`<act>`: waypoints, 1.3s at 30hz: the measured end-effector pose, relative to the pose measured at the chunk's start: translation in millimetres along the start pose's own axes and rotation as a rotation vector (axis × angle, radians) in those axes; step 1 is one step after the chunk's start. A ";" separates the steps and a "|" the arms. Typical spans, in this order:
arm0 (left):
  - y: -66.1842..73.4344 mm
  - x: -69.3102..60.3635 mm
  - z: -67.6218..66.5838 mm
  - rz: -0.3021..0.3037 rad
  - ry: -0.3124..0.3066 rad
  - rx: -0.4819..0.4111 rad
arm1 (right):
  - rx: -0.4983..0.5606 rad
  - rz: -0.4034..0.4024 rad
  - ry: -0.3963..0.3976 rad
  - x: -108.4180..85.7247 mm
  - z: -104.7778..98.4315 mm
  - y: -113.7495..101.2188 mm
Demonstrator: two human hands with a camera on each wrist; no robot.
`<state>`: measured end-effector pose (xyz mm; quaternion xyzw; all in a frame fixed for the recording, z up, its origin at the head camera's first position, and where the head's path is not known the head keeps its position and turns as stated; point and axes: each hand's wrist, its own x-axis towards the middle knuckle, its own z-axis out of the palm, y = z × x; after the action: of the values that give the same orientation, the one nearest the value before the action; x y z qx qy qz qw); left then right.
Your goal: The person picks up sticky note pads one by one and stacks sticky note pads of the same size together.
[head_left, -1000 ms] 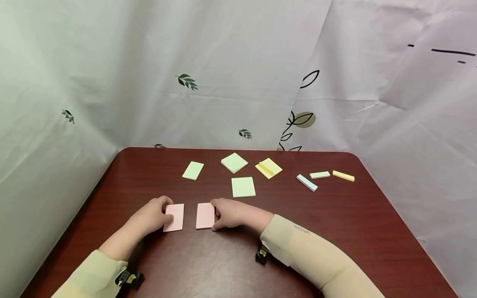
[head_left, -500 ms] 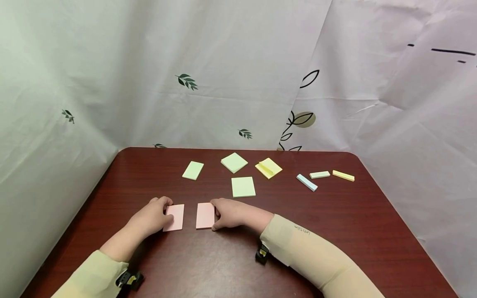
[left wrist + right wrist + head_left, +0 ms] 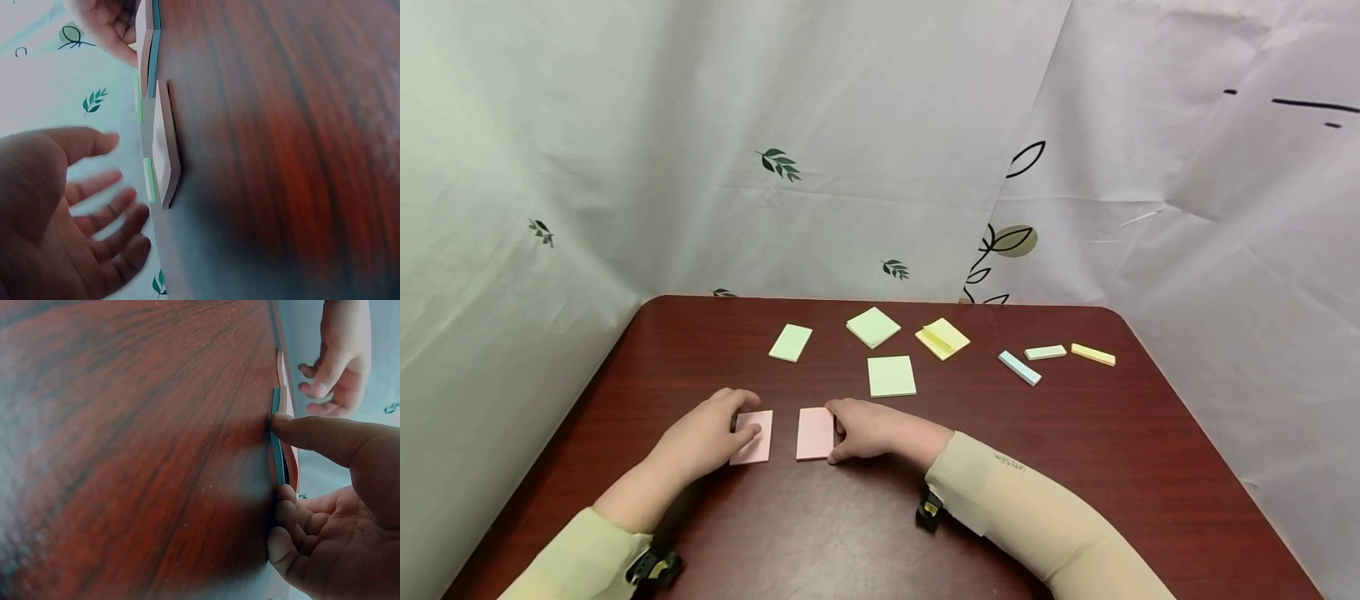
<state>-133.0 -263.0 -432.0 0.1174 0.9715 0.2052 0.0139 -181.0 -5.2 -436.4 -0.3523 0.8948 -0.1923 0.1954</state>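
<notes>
The left pink pad [image 3: 762,446] lies flat on the table. Just above it hovers my left hand [image 3: 703,437]; in the left wrist view that hand [image 3: 69,212] has its fingers loosely spread, apart from the pad [image 3: 165,147]. To the right lies the other pink pad [image 3: 815,433], whose right edge my right hand [image 3: 865,429] grips. From the right wrist view, thumb and fingers of the right hand [image 3: 337,487] hold the ends of this pad, which shows a blue layer [image 3: 277,450] beneath the pink.
Behind the pink pads are a small green pad [image 3: 791,342], two square green pads [image 3: 873,327] [image 3: 892,376] and a yellow pad [image 3: 943,338]. Blue [image 3: 1019,367], pale green [image 3: 1045,352] and yellow [image 3: 1093,354] strips lie at the back right. A patterned curtain [image 3: 850,125] hangs behind the table.
My left hand has let go of the left pink pad and lifted slightly, its fingers opened. The right hand keeps its grip in the same place.
</notes>
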 end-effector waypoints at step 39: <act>2.0 -11.6 5.1 0.355 0.009 0.369 | -0.003 -0.003 0.000 -1.5 -1.0 -0.4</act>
<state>-120.9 -261.9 -436.1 0.2858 0.9567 0.0241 -0.0484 -180.2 -4.2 -435.1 -0.3541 0.8945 -0.1915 0.1944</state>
